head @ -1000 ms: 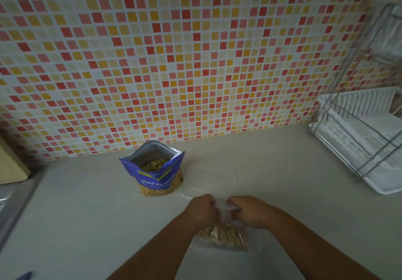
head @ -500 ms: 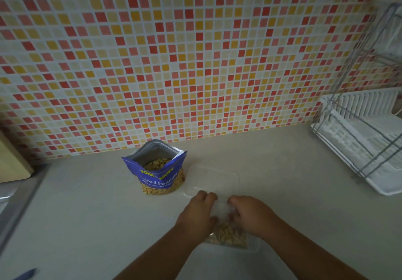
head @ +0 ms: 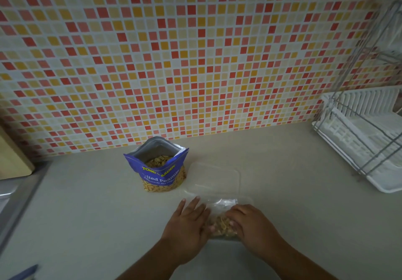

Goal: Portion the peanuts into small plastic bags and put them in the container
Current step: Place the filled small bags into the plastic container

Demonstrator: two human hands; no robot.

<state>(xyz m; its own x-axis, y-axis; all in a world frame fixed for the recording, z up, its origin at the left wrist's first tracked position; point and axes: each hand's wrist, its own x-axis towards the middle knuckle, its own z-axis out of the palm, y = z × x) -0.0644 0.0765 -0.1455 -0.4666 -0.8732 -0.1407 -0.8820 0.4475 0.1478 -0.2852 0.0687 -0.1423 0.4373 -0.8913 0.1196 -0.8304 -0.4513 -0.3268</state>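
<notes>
Head view of a kitchen counter. A small clear plastic bag holding a portion of peanuts lies between the two hands, inside a shallow clear container near the front of the counter. The left hand rests flat on the bag's left side, fingers extended and spread; the right hand presses on its right side with fingers curled over the peanuts. Whether either hand pinches the plastic cannot be told. Just beyond the bag lies a clear lid, and to its left, touching or nearly so, a blue peanut pouch stands upright and open, peanuts visible inside. The pale counter meets a wall of small red, orange and cream mosaic tiles. A white dish rack occupies the far right; a wooden board leans at the far left.
</notes>
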